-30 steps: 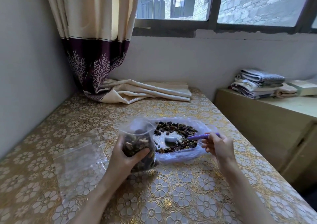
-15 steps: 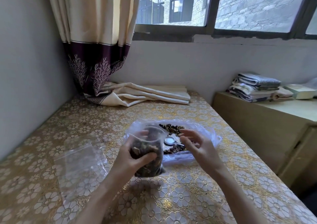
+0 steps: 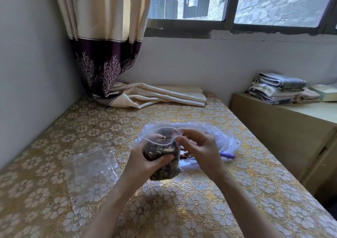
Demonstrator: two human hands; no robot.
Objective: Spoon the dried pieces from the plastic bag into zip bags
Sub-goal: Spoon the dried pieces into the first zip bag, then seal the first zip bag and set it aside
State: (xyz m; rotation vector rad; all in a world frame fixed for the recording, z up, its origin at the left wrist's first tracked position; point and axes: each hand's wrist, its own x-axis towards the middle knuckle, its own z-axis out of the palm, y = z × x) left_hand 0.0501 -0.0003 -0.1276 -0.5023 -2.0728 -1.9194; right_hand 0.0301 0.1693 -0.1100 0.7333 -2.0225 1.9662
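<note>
The right hand (image 3: 202,152) is no longer holding the purple plastic spoon (image 3: 228,155), now lying behind the filled clear zip bag (image 3: 162,157) on the table (image 3: 200,210), and is pinching that bag's top while the left hand (image 3: 145,163) is gripping it, probably for sealing.

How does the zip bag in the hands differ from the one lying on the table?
The held zip bag bulges with dried pieces; the spare zip bag looks empty and flat. The held one stands upright, gripped by the left hand, the right hand pinching its top; the spare lies untouched on the tablecloth. Both are clear plastic.
</note>
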